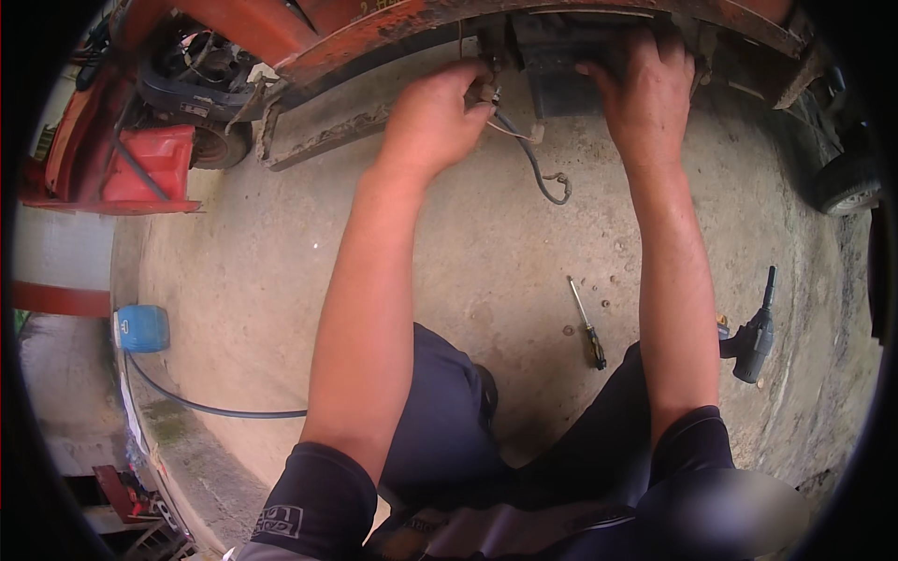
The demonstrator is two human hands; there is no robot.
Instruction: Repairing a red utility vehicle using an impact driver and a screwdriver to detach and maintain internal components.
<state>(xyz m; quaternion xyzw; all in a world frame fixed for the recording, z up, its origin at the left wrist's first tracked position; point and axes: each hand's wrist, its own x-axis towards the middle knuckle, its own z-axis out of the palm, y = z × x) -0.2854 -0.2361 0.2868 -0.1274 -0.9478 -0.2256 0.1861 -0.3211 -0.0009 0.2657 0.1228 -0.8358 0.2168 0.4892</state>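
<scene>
My left hand is closed at the end of a dark cable, thumb and fingers pinching near a small metal fitting. The cable hangs below it and curls at its lower end; a thin pale wire runs beside it. What lies inside the fingers is partly hidden. My right hand grips a black box-like part under the red, rusty frame. Its fingers bend over the part and the fingertips cannot be seen; the thumb points left across it.
On the concrete floor lie a screwdriver, several small nuts or bolts and a dark power tool. A blue container stands at left beside a black hose. Red machine panels and a tyre flank the work.
</scene>
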